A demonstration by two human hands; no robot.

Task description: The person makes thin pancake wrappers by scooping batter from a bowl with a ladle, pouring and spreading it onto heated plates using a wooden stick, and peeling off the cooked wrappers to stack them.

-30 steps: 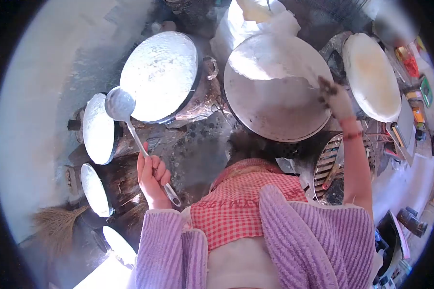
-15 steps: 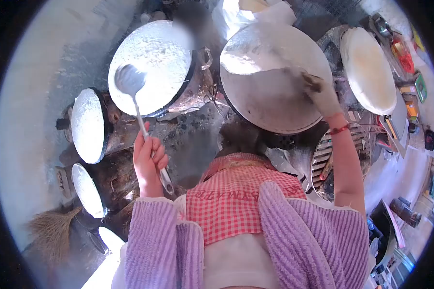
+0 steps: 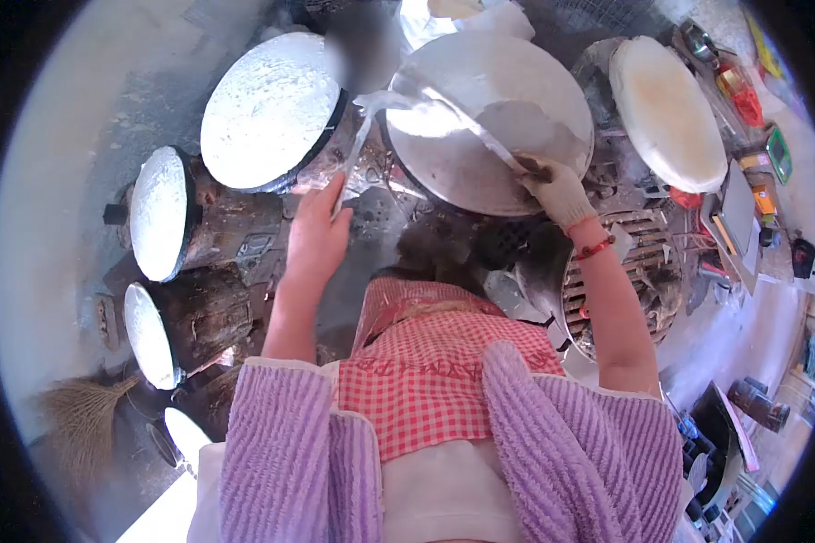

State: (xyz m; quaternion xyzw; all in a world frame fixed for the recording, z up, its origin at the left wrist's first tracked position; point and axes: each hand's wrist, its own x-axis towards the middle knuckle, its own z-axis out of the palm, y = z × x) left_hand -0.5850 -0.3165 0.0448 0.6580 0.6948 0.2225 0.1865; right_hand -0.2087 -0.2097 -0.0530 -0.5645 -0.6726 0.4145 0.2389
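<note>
My left hand (image 3: 319,226) grips a metal ladle (image 3: 360,145) by its handle. The ladle's blurred head lies over the left edge of the middle round griddle (image 3: 480,199). In my right hand (image 3: 557,190), which wears a pale glove, is a long, pale, flat scraper-like tool (image 3: 475,127). It slants across the griddle toward the upper left, near the ladle's head. Something dark shows at my right fingers; I cannot make out what it is. The griddle's surface is partly pale and partly grey-brown.
On the left, a large griddle (image 3: 267,118) and smaller griddles (image 3: 158,217) are covered with white batter. A browned round flatbread (image 3: 666,113) lies at right. Below it stands a slatted round rack (image 3: 620,271). A straw broom (image 3: 81,416) leans lower left.
My left hand has carried the ladle from the left griddle rightward to the middle one. My right hand has moved left and down, and the long tool now shows in it. The view has shifted slightly.
</note>
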